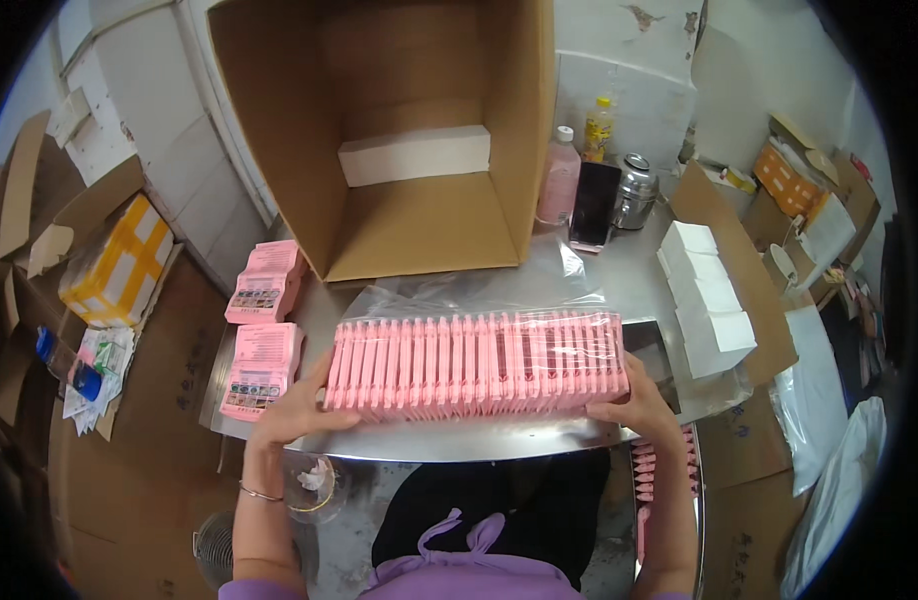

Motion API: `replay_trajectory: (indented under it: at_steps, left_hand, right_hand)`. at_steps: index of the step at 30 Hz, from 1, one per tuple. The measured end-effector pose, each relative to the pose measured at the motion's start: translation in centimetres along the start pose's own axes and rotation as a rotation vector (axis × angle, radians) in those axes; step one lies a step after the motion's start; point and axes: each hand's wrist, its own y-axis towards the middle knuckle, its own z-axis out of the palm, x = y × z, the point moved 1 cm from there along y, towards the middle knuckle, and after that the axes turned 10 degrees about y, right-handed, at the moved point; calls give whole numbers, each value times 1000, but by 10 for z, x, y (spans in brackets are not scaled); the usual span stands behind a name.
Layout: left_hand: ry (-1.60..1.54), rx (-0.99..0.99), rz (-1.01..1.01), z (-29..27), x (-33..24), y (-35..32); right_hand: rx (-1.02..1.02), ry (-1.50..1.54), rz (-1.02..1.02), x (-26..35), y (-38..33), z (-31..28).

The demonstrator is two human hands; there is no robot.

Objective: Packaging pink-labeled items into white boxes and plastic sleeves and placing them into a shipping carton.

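Note:
A long row of thin pink packets [469,365] stands on edge, packed tightly side by side over the metal table's front part. Clear plastic film [479,295] covers part of the row and spreads out behind it. My left hand [307,408] is closed round the row's left end, thumb along the near side. At the opposite end my right hand [641,402] grips it the same way. Whether the row rests on the table or is slightly raised, I cannot tell. Left of it lie two stacks of pink printed cards [259,365].
Behind the row a large cardboard box [424,230] opens toward me, a white carton [414,155] inside. A pink bottle [559,180], a phone [594,200] and a metal canister [635,190] stand right of it. White boxes [709,310] line the table's right side.

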Motion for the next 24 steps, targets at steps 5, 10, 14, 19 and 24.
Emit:
replay_trajectory:
  at_steps: [5, 10, 14, 19, 24]
  left_hand:
    - [73, -200, -174, 4, 32, -9]
    - [105, -718, -256, 55, 37, 2]
    - [662, -1094, 396, 42, -20, -26]
    - [745, -304, 452, 73, -25, -5]
    - [194, -211, -129, 46, -24, -1]
  right_hand:
    - [-160, -467, -171, -15, 1, 7]
    - [-532, -380, -103, -41, 5, 19]
    - [-645, -718, -697, 27, -18, 42]
    - [-174, -501, -435, -18, 1, 82]
    - [-110, -237, -166, -24, 23, 57]
